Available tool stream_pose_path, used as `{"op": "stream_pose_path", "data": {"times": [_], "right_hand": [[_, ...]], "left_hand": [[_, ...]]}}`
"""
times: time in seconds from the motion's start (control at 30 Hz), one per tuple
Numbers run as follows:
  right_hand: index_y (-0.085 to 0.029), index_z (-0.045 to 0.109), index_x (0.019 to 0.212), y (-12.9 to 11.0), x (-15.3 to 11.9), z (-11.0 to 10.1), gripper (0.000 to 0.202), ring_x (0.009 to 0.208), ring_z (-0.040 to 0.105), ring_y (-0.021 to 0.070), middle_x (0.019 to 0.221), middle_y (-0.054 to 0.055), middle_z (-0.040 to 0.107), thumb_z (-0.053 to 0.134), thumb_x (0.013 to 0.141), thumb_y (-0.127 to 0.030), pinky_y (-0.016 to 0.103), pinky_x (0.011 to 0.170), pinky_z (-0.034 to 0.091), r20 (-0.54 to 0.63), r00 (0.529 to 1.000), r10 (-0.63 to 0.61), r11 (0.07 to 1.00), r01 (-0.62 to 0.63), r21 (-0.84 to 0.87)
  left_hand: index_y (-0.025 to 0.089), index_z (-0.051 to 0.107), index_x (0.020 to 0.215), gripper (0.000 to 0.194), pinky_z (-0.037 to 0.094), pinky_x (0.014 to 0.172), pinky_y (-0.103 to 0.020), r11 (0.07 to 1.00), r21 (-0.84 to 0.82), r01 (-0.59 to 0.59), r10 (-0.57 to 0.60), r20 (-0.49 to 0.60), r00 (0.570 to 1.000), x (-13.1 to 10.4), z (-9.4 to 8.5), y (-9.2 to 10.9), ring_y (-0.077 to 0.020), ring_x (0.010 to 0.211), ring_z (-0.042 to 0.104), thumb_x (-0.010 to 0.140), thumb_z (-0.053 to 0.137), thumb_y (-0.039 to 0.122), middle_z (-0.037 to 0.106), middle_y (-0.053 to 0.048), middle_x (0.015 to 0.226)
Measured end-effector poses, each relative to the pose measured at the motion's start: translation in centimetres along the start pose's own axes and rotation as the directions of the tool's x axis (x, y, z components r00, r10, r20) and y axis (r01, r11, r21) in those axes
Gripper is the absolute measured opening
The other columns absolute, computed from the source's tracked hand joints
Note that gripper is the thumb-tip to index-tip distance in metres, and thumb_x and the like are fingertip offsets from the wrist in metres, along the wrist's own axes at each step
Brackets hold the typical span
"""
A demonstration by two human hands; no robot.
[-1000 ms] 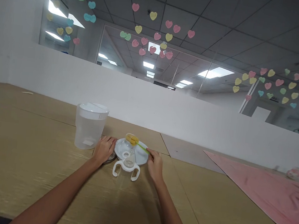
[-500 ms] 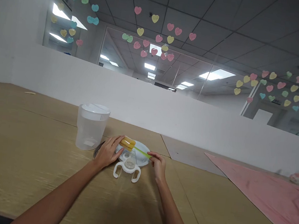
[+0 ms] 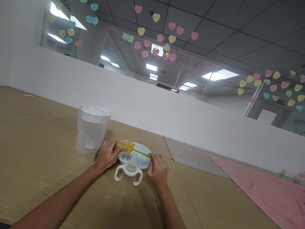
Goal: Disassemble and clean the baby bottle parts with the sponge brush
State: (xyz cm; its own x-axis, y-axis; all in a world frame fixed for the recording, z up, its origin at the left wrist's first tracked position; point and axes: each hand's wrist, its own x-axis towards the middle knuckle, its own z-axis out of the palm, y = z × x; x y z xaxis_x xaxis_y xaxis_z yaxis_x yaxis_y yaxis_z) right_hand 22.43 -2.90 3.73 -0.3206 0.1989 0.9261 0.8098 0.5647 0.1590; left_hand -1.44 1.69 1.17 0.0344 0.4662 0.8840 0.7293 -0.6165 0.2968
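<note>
My left hand (image 3: 107, 155) is closed on the yellow end of a brush-like item (image 3: 126, 147), held level above a white plate (image 3: 145, 161). Its thin green handle (image 3: 142, 153) runs right to my right hand (image 3: 158, 169), whose fingers pinch the handle's end. Just below, in front of the plate, stands a clear bottle with a white two-handled ring (image 3: 130, 170) round its neck; its top is open. A small clear piece lies on the plate, too blurred to name.
A lidded translucent pitcher (image 3: 91, 131) stands to the left. Part of a dark round dish (image 3: 114, 161) shows beside my left hand. A pink cloth (image 3: 269, 197) covers the table's right side, with a small jar (image 3: 301, 177) at its back edge.
The yellow end has moved slightly left and turned, with my left hand now wrapped round it. My right hand has shifted a little left. The view has moved slightly.
</note>
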Motion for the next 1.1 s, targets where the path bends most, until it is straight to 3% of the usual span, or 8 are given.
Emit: {"op": "stream_pose_path", "data": {"times": [0.1,0.17,0.23,0.3,0.4,0.5,0.7,1.1], "right_hand": [[-0.011,0.060,0.099,0.1,-0.1,0.3,0.031,0.077,0.049,0.0191,0.081,0.009,0.062,0.038,0.079,-0.003,0.031,0.071,0.043,0.008,0.999,-0.053,0.998,0.054,-0.041],[-0.012,0.060,0.103,0.0,-0.1,0.4,0.034,0.079,0.050,0.0189,0.084,0.009,0.063,0.036,0.080,-0.003,0.031,0.072,0.043,0.016,0.996,-0.084,0.994,0.084,-0.065],[-0.013,0.059,0.106,0.0,-0.2,0.5,0.036,0.080,0.051,0.0185,0.086,0.009,0.063,0.035,0.081,-0.003,0.031,0.072,0.042,0.019,0.995,-0.100,0.991,0.101,-0.086],[-0.013,0.059,0.106,0.1,-0.3,0.6,0.036,0.079,0.052,0.0180,0.086,0.009,0.063,0.035,0.081,-0.002,0.030,0.072,0.042,0.014,0.994,-0.107,0.989,0.108,-0.104],[-0.013,0.060,0.104,0.5,-0.5,0.7,0.035,0.077,0.052,0.0177,0.086,0.009,0.064,0.035,0.082,-0.002,0.029,0.070,0.042,0.004,0.995,-0.099,0.986,0.099,-0.133],[-0.012,0.060,0.105,0.9,-0.8,1.0,0.036,0.077,0.054,0.0173,0.086,0.009,0.064,0.034,0.082,-0.003,0.029,0.070,0.043,0.014,0.997,-0.079,0.985,0.080,-0.150],[-0.012,0.059,0.110,1.1,-1.2,1.3,0.038,0.079,0.057,0.0169,0.085,0.009,0.064,0.035,0.082,-0.004,0.027,0.068,0.046,0.060,0.996,-0.061,0.987,0.069,-0.145],[-0.013,0.060,0.109,0.9,-1.1,1.2,0.038,0.080,0.057,0.0174,0.087,0.009,0.065,0.033,0.083,-0.005,0.029,0.072,0.046,0.044,0.997,-0.056,0.989,0.061,-0.134]], "left_hand": [[0.018,0.058,0.066,0.050,0.044,0.066,-0.033,0.997,-0.026,0.077,-0.078,-0.045,0.996,0.0,0.3,-0.3,-0.0197,0.066,0.055,0.092,0.023,0.042,0.058,-0.004,0.059],[0.019,0.055,0.057,0.055,0.045,0.064,-0.033,0.993,-0.027,0.113,-0.115,-0.075,0.991,0.0,0.5,-0.5,-0.0211,0.066,0.056,0.093,0.020,0.042,0.058,-0.006,0.054],[0.019,0.061,0.065,0.053,0.046,0.066,-0.035,0.995,-0.016,0.102,-0.103,-0.095,0.990,0.0,0.5,-0.8,-0.0224,0.069,0.058,0.092,0.022,0.044,0.062,-0.007,0.060],[0.017,0.064,0.088,0.047,0.047,0.070,-0.036,0.999,-0.009,0.045,-0.045,-0.102,0.994,0.0,0.5,-0.8,-0.0225,0.076,0.059,0.092,0.026,0.044,0.067,-0.009,0.077],[0.017,0.053,0.115,0.042,0.048,0.079,-0.038,0.998,-0.007,-0.059,0.058,-0.110,0.992,0.1,0.4,-0.7,-0.0216,0.088,0.059,0.091,0.032,0.044,0.067,-0.010,0.100],[0.017,0.045,0.124,0.042,0.047,0.085,-0.038,0.991,0.001,-0.131,0.130,-0.151,0.980,0.2,0.5,-0.4,-0.0220,0.100,0.058,0.091,0.037,0.041,0.062,-0.011,0.110],[0.018,0.039,0.125,0.038,0.044,0.093,-0.042,0.978,0.059,-0.201,0.209,-0.185,0.960,0.4,0.9,-0.2,-0.0233,0.116,0.051,0.089,0.046,0.029,0.055,-0.013,0.122],[0.019,0.047,0.101,0.015,0.050,0.092,-0.040,0.971,-0.007,-0.240,0.234,-0.199,0.952,0.2,0.9,-0.2,-0.0188,0.116,0.052,0.087,0.044,0.016,0.054,-0.011,0.122]]}}
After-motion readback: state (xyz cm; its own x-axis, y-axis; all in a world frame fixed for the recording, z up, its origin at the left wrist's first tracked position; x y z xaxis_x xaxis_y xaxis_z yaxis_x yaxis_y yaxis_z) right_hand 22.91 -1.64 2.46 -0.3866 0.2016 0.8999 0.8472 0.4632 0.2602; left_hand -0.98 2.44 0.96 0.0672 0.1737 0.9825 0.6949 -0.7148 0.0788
